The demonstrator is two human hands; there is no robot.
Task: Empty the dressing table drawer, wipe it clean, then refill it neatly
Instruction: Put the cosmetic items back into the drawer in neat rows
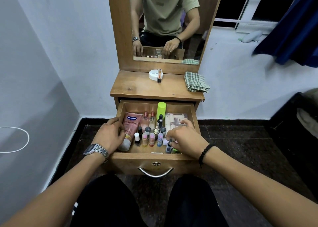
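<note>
The drawer stands pulled out, packed with bottles. The left hand curls its fingers round the lower end of the pink tube at the drawer's left. The right hand pinches a small dark bottle near the front right corner.

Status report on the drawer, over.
Left hand holds pink tube. Right hand pinches small bottle. Drawer open, nearly full. Nothing blocking.
</note>
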